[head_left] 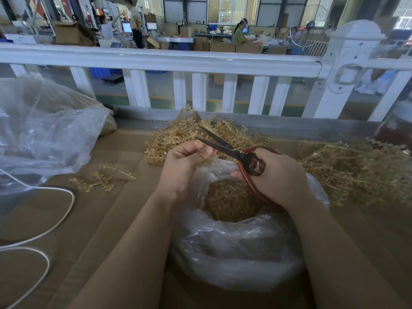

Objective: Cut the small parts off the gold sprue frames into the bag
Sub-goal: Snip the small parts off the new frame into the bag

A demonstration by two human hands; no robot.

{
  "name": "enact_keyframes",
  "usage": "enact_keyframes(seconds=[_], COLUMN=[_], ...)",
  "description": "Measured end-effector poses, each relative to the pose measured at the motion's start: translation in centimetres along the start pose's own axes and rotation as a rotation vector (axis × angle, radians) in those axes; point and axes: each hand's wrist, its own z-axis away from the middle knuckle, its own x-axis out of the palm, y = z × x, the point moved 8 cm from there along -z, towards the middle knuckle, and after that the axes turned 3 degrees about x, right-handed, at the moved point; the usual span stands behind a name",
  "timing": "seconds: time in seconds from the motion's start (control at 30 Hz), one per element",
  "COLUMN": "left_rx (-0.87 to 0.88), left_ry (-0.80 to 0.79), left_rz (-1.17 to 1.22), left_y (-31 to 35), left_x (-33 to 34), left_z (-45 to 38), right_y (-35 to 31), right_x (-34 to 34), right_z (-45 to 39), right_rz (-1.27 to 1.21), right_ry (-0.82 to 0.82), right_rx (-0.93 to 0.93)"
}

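Cut gold parts (231, 200) fill the open clear bag (234, 253) on the bench (107, 219), right below both hands. The left hand (185, 161) has its grip curled, but what it pinches is hidden. The right hand (278, 175) grasps red-handled scissors (234, 151), blades parted. Gold sprue frames (347, 168) heap behind.

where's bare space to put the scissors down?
Bare cardboard table lies between the white cord and the open bag of cut parts, below the loose sprue pieces. Crowded: sprue piles behind the left hand and beside the right hand holding the scissors.
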Motion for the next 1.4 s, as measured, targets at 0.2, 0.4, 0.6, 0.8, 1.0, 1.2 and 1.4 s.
enact_keyframes(seconds=[0.2, 0.4, 0.6, 0.8, 1.0, 1.2, 1.4], left_rx=[-0.022, -0.040, -0.058, -0.067, -0.038, -0.006, -0.023], left_ry=[0.002, 0.038, 0.042, 0.074, 0.057, 0.064, 0.086], left_rz=[0.058, 0.117, 0.148, 0.156, 0.121, 0.137, 0.140], left_y=[-0.15, -0.38, -0.41, -0.56, -0.19, 0.25, 0.33], left_x=[0.16, 0.21, 0.15, -0.26, 0.09, 0.15, -0.08], left_z=[0.02, 0.00, -0.02, -0.09, -0.02, -0.08, 0.08], right_y=[-0.25, -0.94, -0.73, -0.88, -0.92, -0.86, -0.44], right_x=[-0.10, -0.38, -0.27, -0.48, -0.79, -0.86, -0.71], right_z=[-0.06, 0.03, -0.10, 0.04, 0.19, 0.38, 0.33], right_rz=[0.010, 0.019, 0.019, 0.014, -0.022, -0.060, -0.079], right_ry=[-0.002, -0.007, -0.009, 0.013, 0.060, 0.078, 0.065], right_rx=[-0.004, 0.004, 0.025, 0.017, -0.009, -0.025, 0.001])
